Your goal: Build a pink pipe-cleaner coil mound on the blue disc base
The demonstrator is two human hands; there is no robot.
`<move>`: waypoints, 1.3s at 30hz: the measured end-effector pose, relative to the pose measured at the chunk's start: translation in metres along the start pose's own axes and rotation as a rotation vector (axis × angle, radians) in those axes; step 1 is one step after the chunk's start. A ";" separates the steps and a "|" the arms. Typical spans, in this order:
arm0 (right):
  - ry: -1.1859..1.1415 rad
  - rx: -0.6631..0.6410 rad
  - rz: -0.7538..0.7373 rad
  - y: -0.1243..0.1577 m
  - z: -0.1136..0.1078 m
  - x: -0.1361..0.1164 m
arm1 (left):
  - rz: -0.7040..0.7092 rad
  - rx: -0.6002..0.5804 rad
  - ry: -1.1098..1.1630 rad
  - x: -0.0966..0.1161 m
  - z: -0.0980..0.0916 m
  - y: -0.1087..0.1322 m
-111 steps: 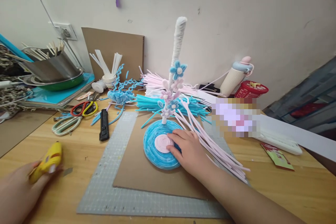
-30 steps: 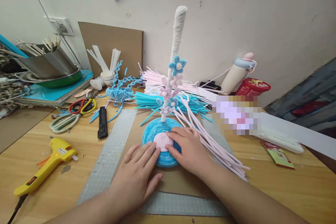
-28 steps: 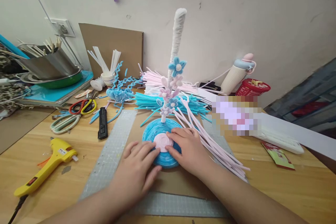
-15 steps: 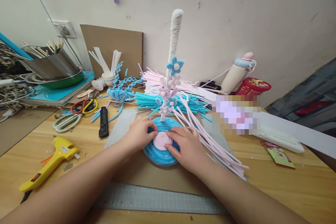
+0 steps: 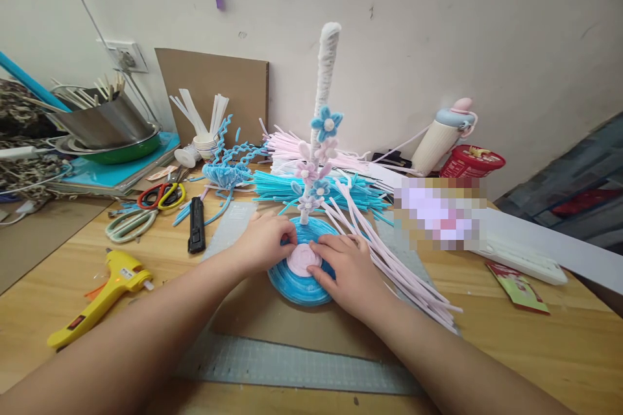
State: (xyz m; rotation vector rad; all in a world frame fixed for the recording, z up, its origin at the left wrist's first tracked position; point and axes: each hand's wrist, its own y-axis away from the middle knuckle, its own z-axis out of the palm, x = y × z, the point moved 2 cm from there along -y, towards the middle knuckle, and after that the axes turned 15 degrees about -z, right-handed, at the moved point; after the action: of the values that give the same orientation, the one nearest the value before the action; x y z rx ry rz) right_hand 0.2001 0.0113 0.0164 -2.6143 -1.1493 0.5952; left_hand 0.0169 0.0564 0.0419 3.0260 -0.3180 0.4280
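Observation:
A pale pink coil of pipe cleaner (image 5: 304,260) lies flat on a round blue base of coiled pipe cleaner (image 5: 302,290). My left hand (image 5: 267,240) is closed in a pinch at the pink coil's upper left edge. On the right edge, the thumb and fingers of my right hand (image 5: 348,266) press the same coil. A white wrapped stem (image 5: 327,71) rises upright from the back of the base. Along its lower part sit pink flowers and a blue flower (image 5: 328,124). Brown cardboard (image 5: 292,331) lies beneath the base.
A yellow glue gun (image 5: 104,295), scissors (image 5: 131,225) and a black utility knife (image 5: 196,225) lie left. Blue pipe cleaners (image 5: 277,188) are piled behind, and pink pipe cleaners (image 5: 399,266) stretch along the right. A bottle (image 5: 435,139) and red tub (image 5: 470,162) stand back right.
The whole view has shifted slightly. Both hands keep nearly the same hold at the pink coil's edges, and nothing else has visibly moved.

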 end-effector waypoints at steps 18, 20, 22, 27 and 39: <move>0.015 -0.005 0.007 0.000 -0.002 -0.001 | 0.260 0.026 -0.198 0.004 -0.009 0.020; 0.014 -0.004 0.004 0.000 -0.002 -0.002 | 0.188 0.064 -0.180 0.003 -0.005 0.029; 0.011 0.000 0.000 0.001 -0.002 -0.002 | 0.118 0.120 -0.143 0.002 0.000 0.039; 0.002 0.007 0.001 0.001 -0.002 -0.001 | 0.148 0.175 -0.122 -0.001 0.012 0.060; 0.000 0.006 -0.004 0.000 -0.002 -0.001 | 0.328 0.160 -0.152 -0.009 0.005 0.062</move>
State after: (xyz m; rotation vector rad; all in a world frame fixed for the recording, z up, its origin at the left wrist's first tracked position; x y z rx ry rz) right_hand 0.2009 0.0103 0.0185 -2.6063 -1.1498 0.5969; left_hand -0.0037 -0.0024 0.0371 3.1735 -0.8354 0.2513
